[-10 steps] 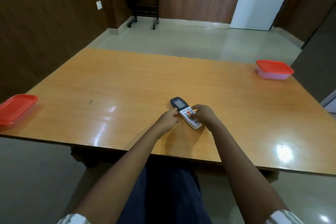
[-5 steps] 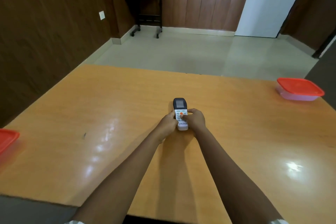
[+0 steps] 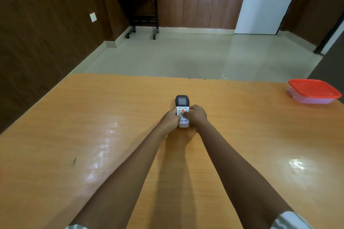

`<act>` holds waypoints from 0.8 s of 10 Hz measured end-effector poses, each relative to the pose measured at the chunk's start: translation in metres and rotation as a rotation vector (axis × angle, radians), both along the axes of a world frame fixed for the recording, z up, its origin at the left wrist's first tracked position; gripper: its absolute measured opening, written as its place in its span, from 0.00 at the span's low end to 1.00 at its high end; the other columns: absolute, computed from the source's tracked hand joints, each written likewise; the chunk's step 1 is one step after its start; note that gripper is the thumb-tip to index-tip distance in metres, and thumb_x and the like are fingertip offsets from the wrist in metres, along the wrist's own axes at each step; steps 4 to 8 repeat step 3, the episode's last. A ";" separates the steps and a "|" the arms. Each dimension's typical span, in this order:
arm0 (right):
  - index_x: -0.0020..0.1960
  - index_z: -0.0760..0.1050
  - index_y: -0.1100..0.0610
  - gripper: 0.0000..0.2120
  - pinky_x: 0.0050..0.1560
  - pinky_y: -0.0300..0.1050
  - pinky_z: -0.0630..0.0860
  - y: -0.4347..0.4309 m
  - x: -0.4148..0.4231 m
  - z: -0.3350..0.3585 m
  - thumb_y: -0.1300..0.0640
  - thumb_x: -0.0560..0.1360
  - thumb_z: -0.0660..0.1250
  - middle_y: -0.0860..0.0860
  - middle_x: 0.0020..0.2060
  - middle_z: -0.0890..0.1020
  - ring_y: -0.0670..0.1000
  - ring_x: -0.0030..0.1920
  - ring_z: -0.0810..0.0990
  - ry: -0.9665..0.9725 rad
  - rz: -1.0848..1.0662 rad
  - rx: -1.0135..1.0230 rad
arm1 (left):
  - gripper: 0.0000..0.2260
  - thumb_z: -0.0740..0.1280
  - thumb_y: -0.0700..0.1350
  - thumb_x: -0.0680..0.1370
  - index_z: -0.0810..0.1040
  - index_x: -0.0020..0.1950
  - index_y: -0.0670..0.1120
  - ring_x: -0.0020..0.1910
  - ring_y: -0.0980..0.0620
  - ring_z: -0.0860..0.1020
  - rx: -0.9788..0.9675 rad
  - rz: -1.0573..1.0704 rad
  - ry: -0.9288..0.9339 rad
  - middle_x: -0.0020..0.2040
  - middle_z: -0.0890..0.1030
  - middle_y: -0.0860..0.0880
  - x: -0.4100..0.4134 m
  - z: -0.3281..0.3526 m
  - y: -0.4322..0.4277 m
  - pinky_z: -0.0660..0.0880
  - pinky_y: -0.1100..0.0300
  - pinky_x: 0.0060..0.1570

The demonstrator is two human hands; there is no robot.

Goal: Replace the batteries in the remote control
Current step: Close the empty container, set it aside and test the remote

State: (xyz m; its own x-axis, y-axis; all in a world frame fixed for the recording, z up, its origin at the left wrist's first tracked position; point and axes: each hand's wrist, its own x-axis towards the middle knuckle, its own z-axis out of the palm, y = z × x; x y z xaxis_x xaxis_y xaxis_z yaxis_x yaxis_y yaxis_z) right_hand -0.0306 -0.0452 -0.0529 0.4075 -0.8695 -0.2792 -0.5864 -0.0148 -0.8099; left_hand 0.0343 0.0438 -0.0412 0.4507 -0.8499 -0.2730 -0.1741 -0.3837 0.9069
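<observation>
Gripping from both sides, the remote [image 3: 182, 107] is being held face-up by left hand [image 3: 169, 119] and right hand [image 3: 197, 115]; battery cover is being left underneath, risking fumbling.

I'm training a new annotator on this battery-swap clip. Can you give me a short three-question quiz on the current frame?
1. True or false: the remote lies buttons-up on the table.
2. Which hands touch the remote? A) left hand only B) right hand only C) both
3. Fill in: the lid on the container is ____.

Key: 1 true; 2 C; 3 red
</observation>
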 end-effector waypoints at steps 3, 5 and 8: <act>0.62 0.70 0.63 0.19 0.55 0.51 0.75 -0.003 -0.001 0.002 0.54 0.75 0.65 0.59 0.58 0.79 0.58 0.56 0.78 -0.029 -0.013 -0.042 | 0.20 0.53 0.34 0.77 0.72 0.66 0.47 0.60 0.45 0.76 -0.013 0.027 0.009 0.61 0.78 0.43 0.003 0.004 -0.001 0.72 0.53 0.58; 0.62 0.70 0.63 0.19 0.55 0.51 0.75 -0.003 -0.001 0.002 0.54 0.75 0.65 0.59 0.58 0.79 0.58 0.56 0.78 -0.029 -0.013 -0.042 | 0.20 0.53 0.34 0.77 0.72 0.66 0.47 0.60 0.45 0.76 -0.013 0.027 0.009 0.61 0.78 0.43 0.003 0.004 -0.001 0.72 0.53 0.58; 0.62 0.70 0.63 0.19 0.55 0.51 0.75 -0.003 -0.001 0.002 0.54 0.75 0.65 0.59 0.58 0.79 0.58 0.56 0.78 -0.029 -0.013 -0.042 | 0.20 0.53 0.34 0.77 0.72 0.66 0.47 0.60 0.45 0.76 -0.013 0.027 0.009 0.61 0.78 0.43 0.003 0.004 -0.001 0.72 0.53 0.58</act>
